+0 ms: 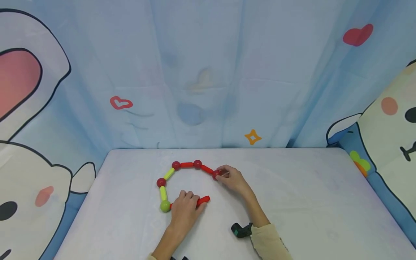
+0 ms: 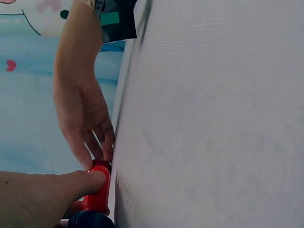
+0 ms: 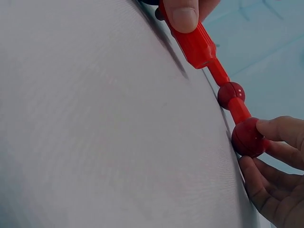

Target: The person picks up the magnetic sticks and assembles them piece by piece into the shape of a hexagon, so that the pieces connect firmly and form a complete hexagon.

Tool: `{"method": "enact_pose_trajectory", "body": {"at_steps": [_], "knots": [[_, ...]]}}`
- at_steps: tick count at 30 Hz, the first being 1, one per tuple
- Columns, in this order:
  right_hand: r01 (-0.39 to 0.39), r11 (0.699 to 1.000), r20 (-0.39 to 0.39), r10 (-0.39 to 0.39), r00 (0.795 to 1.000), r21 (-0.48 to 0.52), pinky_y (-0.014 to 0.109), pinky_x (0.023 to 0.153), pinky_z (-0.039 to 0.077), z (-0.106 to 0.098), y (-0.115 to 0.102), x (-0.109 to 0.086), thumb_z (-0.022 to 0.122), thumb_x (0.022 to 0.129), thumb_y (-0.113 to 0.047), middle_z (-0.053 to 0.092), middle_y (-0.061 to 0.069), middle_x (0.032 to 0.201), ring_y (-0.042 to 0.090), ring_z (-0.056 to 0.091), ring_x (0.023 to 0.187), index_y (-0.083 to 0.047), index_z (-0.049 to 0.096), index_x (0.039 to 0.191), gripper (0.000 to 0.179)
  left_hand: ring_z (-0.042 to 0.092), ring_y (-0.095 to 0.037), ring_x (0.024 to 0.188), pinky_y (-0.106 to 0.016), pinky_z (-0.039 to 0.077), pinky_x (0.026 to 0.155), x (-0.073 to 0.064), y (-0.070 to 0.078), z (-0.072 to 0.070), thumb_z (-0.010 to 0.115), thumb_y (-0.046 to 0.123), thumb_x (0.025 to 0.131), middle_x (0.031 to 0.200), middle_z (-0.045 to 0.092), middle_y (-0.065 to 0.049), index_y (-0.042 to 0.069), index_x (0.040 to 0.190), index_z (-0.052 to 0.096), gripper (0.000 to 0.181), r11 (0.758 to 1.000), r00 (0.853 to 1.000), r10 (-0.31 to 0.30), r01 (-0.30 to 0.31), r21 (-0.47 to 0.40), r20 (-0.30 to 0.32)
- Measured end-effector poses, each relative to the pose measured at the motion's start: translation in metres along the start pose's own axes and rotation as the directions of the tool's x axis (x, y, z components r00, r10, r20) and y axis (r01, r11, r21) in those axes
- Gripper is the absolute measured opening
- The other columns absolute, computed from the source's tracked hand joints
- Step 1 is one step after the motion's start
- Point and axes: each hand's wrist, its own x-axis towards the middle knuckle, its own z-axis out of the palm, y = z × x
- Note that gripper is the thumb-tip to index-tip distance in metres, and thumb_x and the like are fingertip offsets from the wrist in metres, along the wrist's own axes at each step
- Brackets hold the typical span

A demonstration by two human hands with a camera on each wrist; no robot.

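Observation:
A bent chain of toy balls and rods lies on the white table, with red balls [image 1: 197, 164], red rods [image 1: 186, 165], yellow-green rods [image 1: 163, 193] and one green ball [image 1: 165, 206]. At its lower end my left hand [image 1: 186, 213] grips a red rod [image 1: 204, 200], thumb along its top; the rod's free tip points right. A dark round piece [image 2: 90, 220] shows beside that rod in the left wrist view, mostly cut off. My right hand [image 1: 233, 180] pinches the red ball [image 3: 249, 137] at the chain's other end between thumb and fingers. A gap separates the two ends.
The white table [image 1: 308, 195] reaches back to a blue printed curtain [image 1: 208, 72] with cartoon figures on both sides. Black wrist cameras [image 1: 241, 230] are strapped at the cuffs of the beige sleeves [image 1: 271, 242].

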Motion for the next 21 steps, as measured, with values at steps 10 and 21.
{"method": "enact_pose_trajectory", "body": {"at_steps": [10, 21], "knots": [[0.029, 1.000, 0.006, -0.029, 1.000, 0.003, 0.036, 0.082, 0.057, 0.009, -0.007, -0.002, 0.071, 0.087, -0.017, 0.068, 0.009, 0.104, 0.020, 0.064, 0.092, -0.009, 0.062, 0.113, 0.029, 0.044, -0.012, 0.072, -0.018, 0.040, 0.057, -0.001, -0.001, 0.002, 0.076, 0.045, 0.081, 0.076, 0.063, 0.002, 0.015, 0.096, 0.075, 0.034, 1.000, 1.000, 0.010, -0.010, -0.017, -0.029], [0.066, 0.998, 0.036, -0.065, 0.997, -0.012, 0.032, 0.076, 0.057, 0.019, -0.017, -0.009, 0.076, 0.083, -0.018, 0.067, 0.006, 0.098, 0.015, 0.062, 0.083, -0.010, 0.060, 0.106, 0.029, 0.045, -0.012, 0.071, -0.018, 0.042, 0.057, -0.001, -0.001, 0.002, 0.076, 0.045, 0.081, 0.078, 0.065, 0.001, 0.015, 0.094, 0.075, 0.033, 1.000, 0.999, 0.016, -0.016, -0.004, -0.045]]}}
